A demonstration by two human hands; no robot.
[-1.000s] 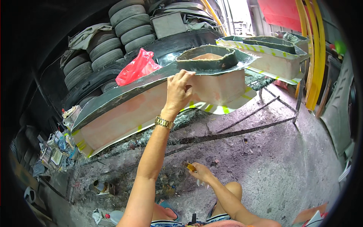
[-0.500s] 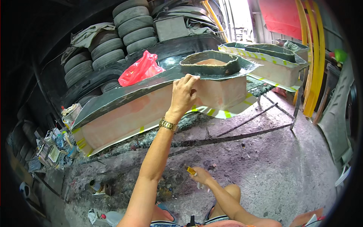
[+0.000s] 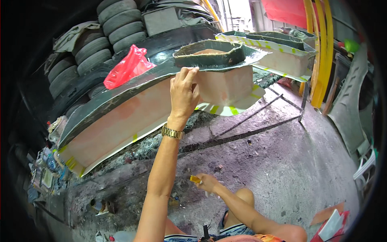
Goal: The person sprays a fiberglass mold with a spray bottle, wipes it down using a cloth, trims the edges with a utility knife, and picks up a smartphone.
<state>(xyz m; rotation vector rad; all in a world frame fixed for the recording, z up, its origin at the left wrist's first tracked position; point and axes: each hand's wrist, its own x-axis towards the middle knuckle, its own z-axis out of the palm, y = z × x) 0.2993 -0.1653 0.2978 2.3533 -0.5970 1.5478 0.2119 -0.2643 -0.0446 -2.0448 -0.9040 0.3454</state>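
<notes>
My left hand point(image 3: 184, 94), with a gold watch point(image 3: 172, 132) on its wrist, is raised with curled fingers pinched at the ragged edge of a long fibreglass moulding point(image 3: 125, 107). This part has a dark green top and pale pinkish sides, with a raised oval collar point(image 3: 209, 56) just beyond my fingers. Strips of yellow-green tape mark its lower flange. Low over the floor, my right hand point(image 3: 207, 183) is closed around a small yellow tool point(image 3: 195, 179); the rest of it hides in my fist, so its kind is unclear.
A red plastic bag point(image 3: 128, 66) lies on the moulding. Beyond it rise stacked tyres point(image 3: 119, 24). A second moulding point(image 3: 278, 60) stands farther right on a metal frame point(image 3: 262, 127). Cans point(image 3: 96, 205) sit on the stained floor at left; yellow strips point(image 3: 322, 60) lean at right.
The whole scene has slid left and slightly up in the view. My left fingers stay at the moulding's edge, and my right hand still grips the yellow tool low down.
</notes>
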